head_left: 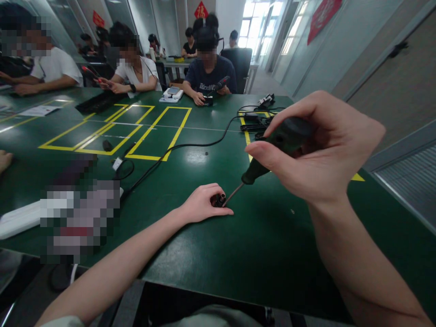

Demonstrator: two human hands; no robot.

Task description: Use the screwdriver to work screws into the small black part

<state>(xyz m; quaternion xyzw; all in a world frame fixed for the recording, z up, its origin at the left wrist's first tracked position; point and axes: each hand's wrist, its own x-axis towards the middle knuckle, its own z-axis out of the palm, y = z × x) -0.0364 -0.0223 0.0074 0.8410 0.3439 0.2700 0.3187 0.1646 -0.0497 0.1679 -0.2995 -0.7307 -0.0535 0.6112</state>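
Note:
My right hand [316, 150] is closed around the dark handle of a screwdriver [257, 169], which slants down to the left. Its thin metal shaft reaches a small black part [220, 200] with a round, shiny end. That part sits between the thumb and curled fingers of my left hand [204, 203], which rests on the green table [272, 245]. The shaft's tip is at the part, but I cannot tell whether it is inside or only touching. Most of the small part is hidden by my fingers.
A black cable [190, 145] crosses the table towards several black devices [255, 122] at the back right. Yellow tape outlines [179, 134] mark the surface. A white power strip [23, 218] lies at the left. Across the table, a person in a dark shirt [211, 72] handles a tool.

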